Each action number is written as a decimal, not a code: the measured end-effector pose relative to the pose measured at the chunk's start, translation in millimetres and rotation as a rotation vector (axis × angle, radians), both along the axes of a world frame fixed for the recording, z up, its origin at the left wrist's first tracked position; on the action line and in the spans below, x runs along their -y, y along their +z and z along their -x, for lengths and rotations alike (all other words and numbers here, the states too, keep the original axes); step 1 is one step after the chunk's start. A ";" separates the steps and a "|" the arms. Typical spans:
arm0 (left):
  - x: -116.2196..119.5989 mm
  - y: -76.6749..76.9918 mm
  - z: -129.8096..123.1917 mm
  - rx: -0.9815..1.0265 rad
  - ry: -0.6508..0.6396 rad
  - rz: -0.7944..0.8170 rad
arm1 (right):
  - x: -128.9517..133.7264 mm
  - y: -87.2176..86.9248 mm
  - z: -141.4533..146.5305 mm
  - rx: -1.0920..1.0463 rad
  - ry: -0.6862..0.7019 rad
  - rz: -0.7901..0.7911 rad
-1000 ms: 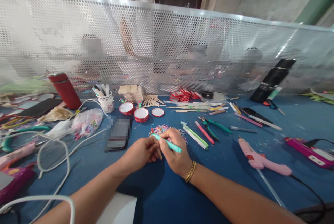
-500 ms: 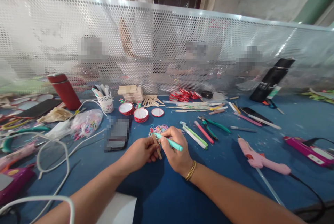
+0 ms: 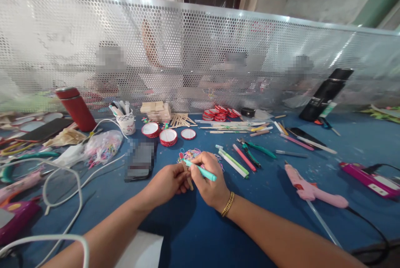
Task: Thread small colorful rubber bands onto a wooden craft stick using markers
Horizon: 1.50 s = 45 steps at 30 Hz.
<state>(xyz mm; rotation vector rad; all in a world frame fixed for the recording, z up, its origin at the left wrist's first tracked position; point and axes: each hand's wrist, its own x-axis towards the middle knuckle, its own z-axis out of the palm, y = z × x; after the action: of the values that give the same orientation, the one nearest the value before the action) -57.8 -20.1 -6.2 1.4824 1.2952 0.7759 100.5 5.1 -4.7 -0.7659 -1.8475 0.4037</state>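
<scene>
Between the fingers of my left hand (image 3: 171,179) is a wooden craft stick (image 3: 190,183) with a red upper end. My right hand (image 3: 213,180) grips a turquoise marker (image 3: 204,172) like a pen, its tip at the stick just below the red part. A pile of coloured rubber bands (image 3: 194,154) lies behind both hands, partly hidden by them. Right of my right hand rest a white and green marker (image 3: 233,163) and a red marker (image 3: 244,158).
A phone (image 3: 142,159) lies left of my hands. Red-rimmed round lids (image 3: 168,137), a paper cup of pens (image 3: 126,123) and a red bottle (image 3: 76,108) stand farther back. Pliers (image 3: 250,153) and a pink glue gun (image 3: 312,191) lie right. A white cable (image 3: 81,184) loops at left.
The turquoise marker has shifted slightly left and lies flatter across the stick, covering more of its upper part. My left hand holds nearly the same place.
</scene>
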 end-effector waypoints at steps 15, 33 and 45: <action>2.2 4.0 -0.1 -0.035 0.007 0.007 | 3.2 3.7 0.2 -0.019 0.035 -0.012; 0.3 0.9 0.5 -0.003 0.012 0.022 | 2.9 3.9 -1.6 -0.001 0.010 -0.001; 0.0 1.0 0.7 -0.028 0.013 -0.021 | 4.8 6.4 1.1 0.018 0.034 -0.010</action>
<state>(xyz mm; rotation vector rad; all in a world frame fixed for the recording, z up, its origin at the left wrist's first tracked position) -58.5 -20.1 -5.2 1.5078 1.3225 0.7817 99.4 0.2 1.7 -0.7347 -1.8803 0.4102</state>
